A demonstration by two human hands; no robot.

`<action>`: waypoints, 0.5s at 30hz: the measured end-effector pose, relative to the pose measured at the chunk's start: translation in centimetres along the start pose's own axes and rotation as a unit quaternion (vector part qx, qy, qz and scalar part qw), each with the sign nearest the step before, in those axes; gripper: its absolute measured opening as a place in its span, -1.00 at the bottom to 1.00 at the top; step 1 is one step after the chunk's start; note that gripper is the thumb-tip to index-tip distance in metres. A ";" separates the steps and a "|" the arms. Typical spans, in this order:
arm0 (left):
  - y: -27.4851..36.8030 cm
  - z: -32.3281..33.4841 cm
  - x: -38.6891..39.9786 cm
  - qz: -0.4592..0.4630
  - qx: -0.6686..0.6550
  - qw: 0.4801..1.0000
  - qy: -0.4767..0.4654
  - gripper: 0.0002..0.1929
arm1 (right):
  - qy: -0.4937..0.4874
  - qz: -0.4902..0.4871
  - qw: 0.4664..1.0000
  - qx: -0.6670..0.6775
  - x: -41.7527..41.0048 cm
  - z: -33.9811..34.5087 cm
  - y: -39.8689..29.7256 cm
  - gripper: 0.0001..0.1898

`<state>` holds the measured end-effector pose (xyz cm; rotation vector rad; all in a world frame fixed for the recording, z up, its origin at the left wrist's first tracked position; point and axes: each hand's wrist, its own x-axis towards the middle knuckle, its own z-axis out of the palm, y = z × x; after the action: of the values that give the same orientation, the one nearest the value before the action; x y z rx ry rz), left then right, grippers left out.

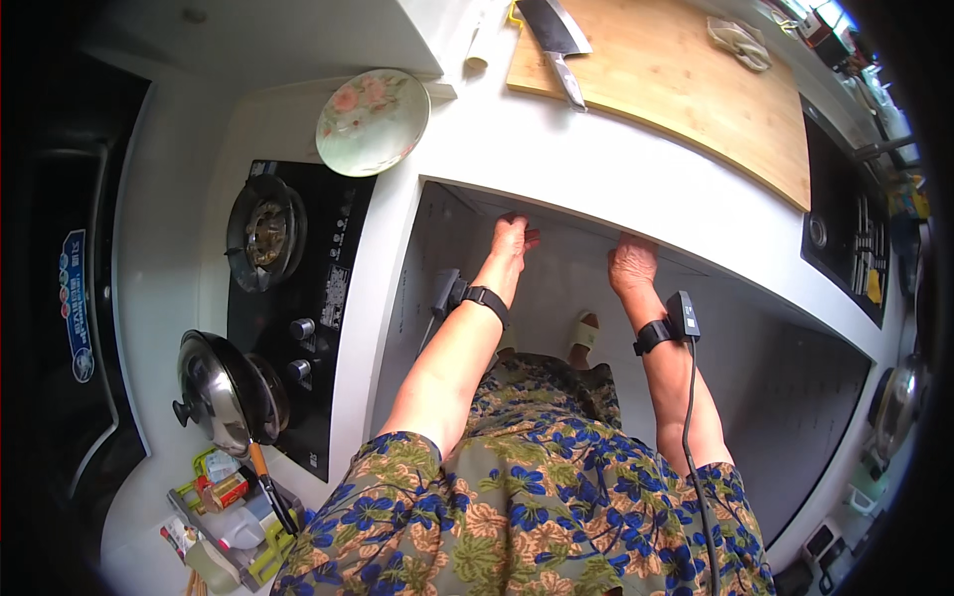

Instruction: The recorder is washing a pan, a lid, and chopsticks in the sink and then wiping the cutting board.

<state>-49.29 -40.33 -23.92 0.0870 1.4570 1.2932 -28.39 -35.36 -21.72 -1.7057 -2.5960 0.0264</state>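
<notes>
Below the front edge of the white countertop [596, 160], my left hand [511, 237] hangs with its fingers partly spread and nothing visible in it. My right hand [633, 262] reaches up to the underside of the same edge; its fingers are hidden there, so what it touches or holds cannot be told. Above on the counter lies a wooden cutting board [671, 89], with a cleaver [560, 52] resting across its left part and a crumpled cloth [739, 43] near its far side. A floral plate [373, 123] stands left of the board, by the counter corner.
At left is a black gas hob [317, 246] with a lidded wok [223, 387]. Bottles and packets fill a grey rack [261, 555] beside it. The black sink [846, 216] is at right. A cable [697, 477] runs from the device on my right forearm.
</notes>
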 end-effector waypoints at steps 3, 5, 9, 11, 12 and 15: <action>-0.1 0.0 0.8 -0.007 -0.028 1.000 -0.001 -0.54 | -0.145 0.034 0.989 0.018 0.2 -0.8 -0.6 -0.56; -0.5 1.1 1.4 0.006 -0.018 1.000 0.006 -0.54 | -0.099 0.042 0.994 0.010 0.2 0.2 -0.7 -0.56; -1.2 1.4 3.6 0.014 -0.030 0.999 0.038 -0.52 | -0.051 0.035 0.997 0.041 0.1 0.4 -0.1 -0.58; -1.6 1.4 4.8 0.036 -0.034 0.997 0.067 -0.50 | -0.042 0.031 0.998 0.035 0.8 1.4 0.4 -0.51; -1.7 1.4 5.9 0.033 -0.061 0.994 0.083 -0.48 | -0.075 0.039 0.996 0.037 1.1 1.0 0.4 -0.52; -2.4 1.8 7.6 0.135 -0.075 0.986 0.069 -0.41 | -0.067 0.044 0.996 0.038 1.5 0.9 0.4 -0.53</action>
<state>-49.41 -35.04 -30.19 0.0990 1.4964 1.6545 -28.61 -33.85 -22.57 -1.8510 -2.5708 0.2460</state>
